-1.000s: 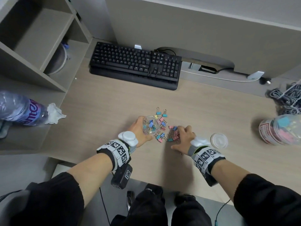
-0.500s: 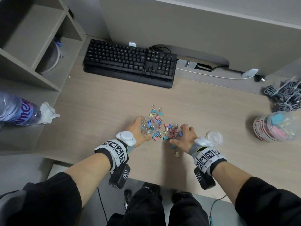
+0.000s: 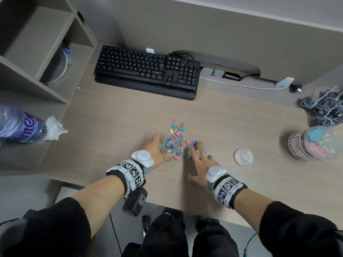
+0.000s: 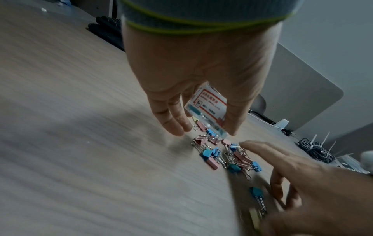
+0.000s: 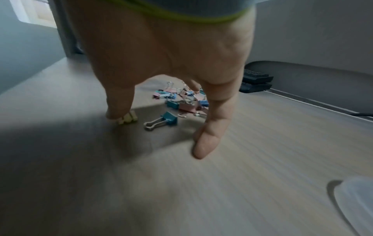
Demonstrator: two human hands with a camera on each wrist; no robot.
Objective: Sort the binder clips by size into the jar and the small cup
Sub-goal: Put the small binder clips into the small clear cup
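Fingers [image 3: 199, 151] splayed over clips [image 3: 188, 145]

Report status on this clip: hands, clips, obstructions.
Left hand grips small cup, some clips inside. Right hand open, fingers spread over loose binder clips. Jar far right, round lid between; path clear.

Bare counter [image 3: 232, 127] lies between the clip pile [image 3: 182, 143] and the jar [image 3: 315, 143]; only the lid [image 3: 243, 157] intrudes.
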